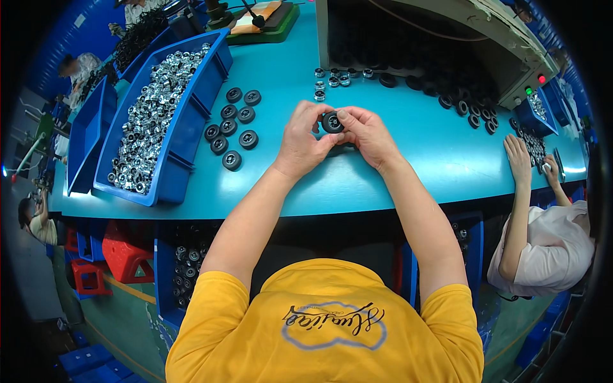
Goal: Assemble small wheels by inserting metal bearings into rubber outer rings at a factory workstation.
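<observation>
Between my two hands, just above the teal table (pixel 274 191), is a small toy wheel (pixel 332 122) with a black tyre and a dark hub. The fingers of my left hand (pixel 303 140) close on its left side. Thumb and fingers of my right hand (pixel 367 135) grip it from the right. Beneath the hands a dark rounded thing shows in part, too hidden to name. Left of my hands lie several finished-looking wheels (pixel 248 138) with black tyres. Beyond my hands a few bare silver hubs (pixel 320 86) stand in short rows.
A long blue bin (pixel 175 159) full of silver hubs stands at the left. At the back right is a machine housing (pixel 511 83) with lit buttons, black tyres (pixel 445 101) piled in and before it. A co-worker's hands (pixel 518 159) rest on the table at the right.
</observation>
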### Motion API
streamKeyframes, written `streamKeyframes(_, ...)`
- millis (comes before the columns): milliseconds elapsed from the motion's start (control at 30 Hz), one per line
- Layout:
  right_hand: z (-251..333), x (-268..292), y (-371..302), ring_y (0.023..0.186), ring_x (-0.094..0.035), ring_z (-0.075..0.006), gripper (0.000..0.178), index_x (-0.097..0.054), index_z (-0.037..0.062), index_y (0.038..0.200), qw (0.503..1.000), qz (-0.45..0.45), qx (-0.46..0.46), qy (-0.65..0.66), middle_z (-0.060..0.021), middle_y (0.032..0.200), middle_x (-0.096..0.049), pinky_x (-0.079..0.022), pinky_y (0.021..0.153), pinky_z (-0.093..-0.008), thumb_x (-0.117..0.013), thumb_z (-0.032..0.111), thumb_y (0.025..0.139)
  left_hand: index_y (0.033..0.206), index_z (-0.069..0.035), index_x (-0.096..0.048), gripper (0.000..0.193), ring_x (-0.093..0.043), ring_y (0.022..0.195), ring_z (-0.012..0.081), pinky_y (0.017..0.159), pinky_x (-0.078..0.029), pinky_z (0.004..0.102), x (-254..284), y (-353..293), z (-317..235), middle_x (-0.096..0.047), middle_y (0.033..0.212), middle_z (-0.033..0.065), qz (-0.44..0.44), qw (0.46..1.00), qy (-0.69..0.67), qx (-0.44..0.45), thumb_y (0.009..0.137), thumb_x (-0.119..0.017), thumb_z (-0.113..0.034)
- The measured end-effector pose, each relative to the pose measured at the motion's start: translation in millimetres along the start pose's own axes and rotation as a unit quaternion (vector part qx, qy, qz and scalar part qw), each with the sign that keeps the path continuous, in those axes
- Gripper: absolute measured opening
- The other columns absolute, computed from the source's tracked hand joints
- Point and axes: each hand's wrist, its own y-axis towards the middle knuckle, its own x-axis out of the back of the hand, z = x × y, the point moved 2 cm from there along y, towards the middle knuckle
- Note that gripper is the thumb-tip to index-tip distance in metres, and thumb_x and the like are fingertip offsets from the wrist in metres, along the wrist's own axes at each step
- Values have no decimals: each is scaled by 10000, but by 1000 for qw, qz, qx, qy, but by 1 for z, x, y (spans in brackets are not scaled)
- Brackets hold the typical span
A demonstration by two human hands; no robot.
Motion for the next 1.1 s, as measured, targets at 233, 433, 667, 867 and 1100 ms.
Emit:
streamKeyframes(233,1,-1,3,801,-624,-95,236,-736,58,1106,958,-125,86,-242,-21,939,-687,-524,707,-244,-668,256,999,1100,-62,-693,412,-559,1063,293,912,-438,428,18,0,10,-601,1116,99,-66,948,309,24,742,-839,-205)
streamKeyframes(433,2,0,3,808,-637,-150,188,-736,15,1046,917,-125,169,-338,-66,931,-680,-517,730,-288,-688,176,962,1197,-73,-692,482,-489,1191,329,997,-363,500,54,4,20,-582,1221,137,-15,841,515,169,774,-812,-270)
streamKeyframes(667,10,15,8,816,-670,-206,179,-748,37,1024,895,-203,140,-373,-105,925,-699,-534,738,-327,-710,167,908,1075,-89,-698,319,-547,1067,296,903,-393,449,23,0,7,-618,1060,96,-55,921,386,-27,775,-782,-156)
streamKeyframes(867,30,65,54,1001,-668,-335,261,-737,79,1080,731,-286,157,-600,-149,1131,-666,-540,896,-451,-718,170,836,922,-89,-704,144,-595,877,259,776,-435,390,-6,0,12,-640,865,51,66,958,232,-158,788,-720,-38)
streamKeyframes(1100,35,109,58,1065,-623,-298,231,-730,120,1055,643,-347,148,-667,-95,1096,-634,-535,904,-434,-767,202,843,899,-74,-693,127,-607,785,264,716,-448,395,-7,1,21,-670,797,49,38,972,174,-155,792,-704,-6)
